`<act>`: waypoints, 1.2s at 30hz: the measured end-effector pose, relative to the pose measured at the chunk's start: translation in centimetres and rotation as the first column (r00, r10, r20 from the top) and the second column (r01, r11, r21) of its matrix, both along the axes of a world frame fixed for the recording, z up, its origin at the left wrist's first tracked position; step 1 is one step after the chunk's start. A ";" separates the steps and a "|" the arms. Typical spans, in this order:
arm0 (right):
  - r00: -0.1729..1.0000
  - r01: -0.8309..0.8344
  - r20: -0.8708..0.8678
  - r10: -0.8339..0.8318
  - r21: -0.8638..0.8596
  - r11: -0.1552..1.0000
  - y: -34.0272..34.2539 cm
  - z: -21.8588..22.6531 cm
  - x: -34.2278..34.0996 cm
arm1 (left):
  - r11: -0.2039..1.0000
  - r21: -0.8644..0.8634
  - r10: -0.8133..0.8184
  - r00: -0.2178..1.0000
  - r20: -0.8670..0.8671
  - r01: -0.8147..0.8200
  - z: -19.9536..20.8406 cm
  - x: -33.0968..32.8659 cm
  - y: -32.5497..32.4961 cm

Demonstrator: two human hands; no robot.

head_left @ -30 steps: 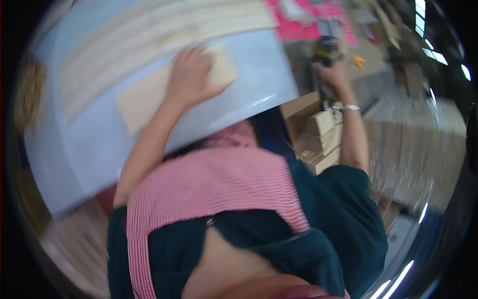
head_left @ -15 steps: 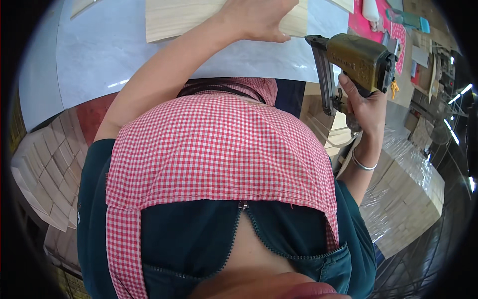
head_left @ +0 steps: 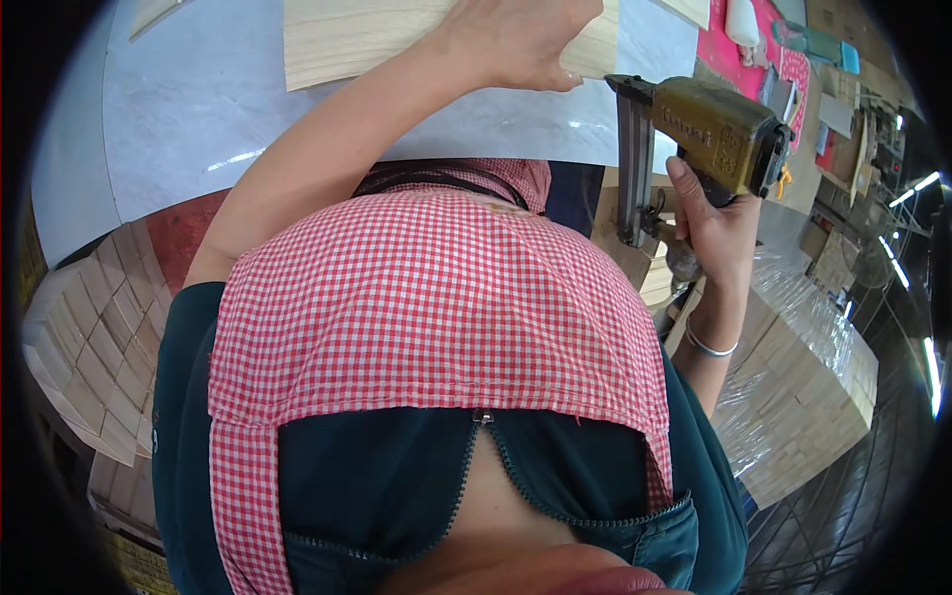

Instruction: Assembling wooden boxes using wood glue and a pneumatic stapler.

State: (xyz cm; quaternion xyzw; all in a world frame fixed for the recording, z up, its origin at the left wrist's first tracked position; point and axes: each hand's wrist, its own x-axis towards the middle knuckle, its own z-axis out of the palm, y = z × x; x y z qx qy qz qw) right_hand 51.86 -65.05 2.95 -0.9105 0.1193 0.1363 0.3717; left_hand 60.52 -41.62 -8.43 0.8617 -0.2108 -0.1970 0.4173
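Observation:
My left hand (head_left: 521, 42) grips a pale wooden board (head_left: 347, 45) on the table, its thumb by the board's near edge toward the right corner. The other fingers are partly cut off by the top of the picture. In my right hand (head_left: 722, 223) is a pneumatic nail gun (head_left: 709, 129) with a gold-brown body, its fingers wrapped round the handle and mostly hidden behind it. The gun's dark nose points left, right beside the board's near right corner; whether they touch I cannot tell. Its long magazine hangs down toward me.
The table (head_left: 188, 119) has a pale, glossy top. Pink cloth (head_left: 729, 45) and a teal-and-clear object (head_left: 813, 45) lie at the far right. Stacked wood stands at the lower left (head_left: 94, 342), and a film-wrapped wood stack (head_left: 803, 397) at the right.
The nail gun and my right hand have shifted slightly left and down, bringing the nose closer to the board's corner. My left hand stays on the board.

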 end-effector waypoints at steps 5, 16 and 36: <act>0.998 0.041 0.043 -0.043 0.040 0.998 0.8 0.0 0.0 | 0.998 0.048 0.027 0.993 0.111 -0.033 -0.5 -0.1 -0.3; 0.997 0.015 0.075 -0.017 0.022 1.000 1.8 -0.6 2.8 | 0.988 0.155 -0.012 0.981 0.191 -0.018 -0.1 0.0 0.1; 1.000 0.022 0.022 -0.023 0.032 0.999 2.0 0.0 3.6 | 0.997 0.073 0.000 0.886 0.463 -0.039 -1.2 0.0 0.5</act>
